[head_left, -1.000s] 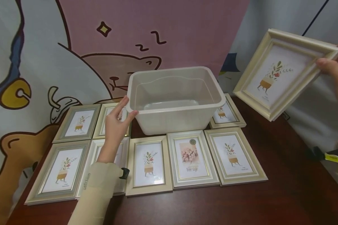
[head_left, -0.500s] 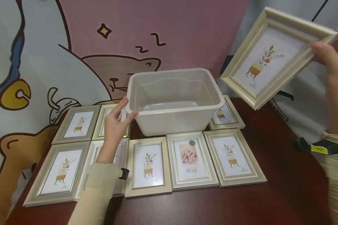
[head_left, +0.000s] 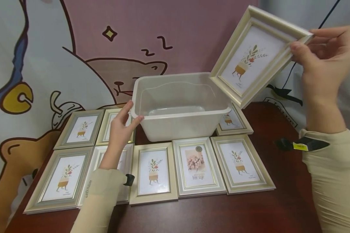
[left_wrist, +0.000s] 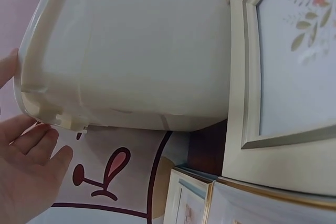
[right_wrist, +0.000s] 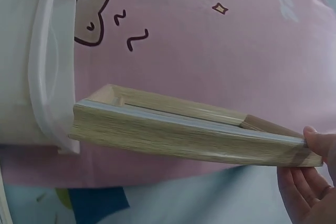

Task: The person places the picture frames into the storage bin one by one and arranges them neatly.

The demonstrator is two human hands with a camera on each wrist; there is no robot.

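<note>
My left hand (head_left: 120, 129) grips the near left corner of an open beige plastic bin (head_left: 182, 126), thumb at the rim. In the left wrist view its fingers (left_wrist: 39, 142) curl against the bin's edge. Up at the right, my right hand (head_left: 328, 64) pinches one corner of a champagne-coloured picture frame (head_left: 252, 61) with a plant print. That frame is tilted, and its lower end hangs over the bin's right rim. The right wrist view shows the frame edge-on, with the thumb (right_wrist: 317, 142) on one face and fingers on the other. The bin's visible floor holds nothing.
Several picture frames lie flat on the dark wooden table (head_left: 221, 213): a front row including a flower-print frame (head_left: 198, 168), two at the back left, and one frame (head_left: 234, 121) partly behind the bin's right side. A cartoon-printed backdrop (head_left: 186, 35) stands behind.
My right hand has carried the picture frame leftward, first rising a little, so that it now overlaps the bin's right edge. My left hand has stayed on the bin's corner.
</note>
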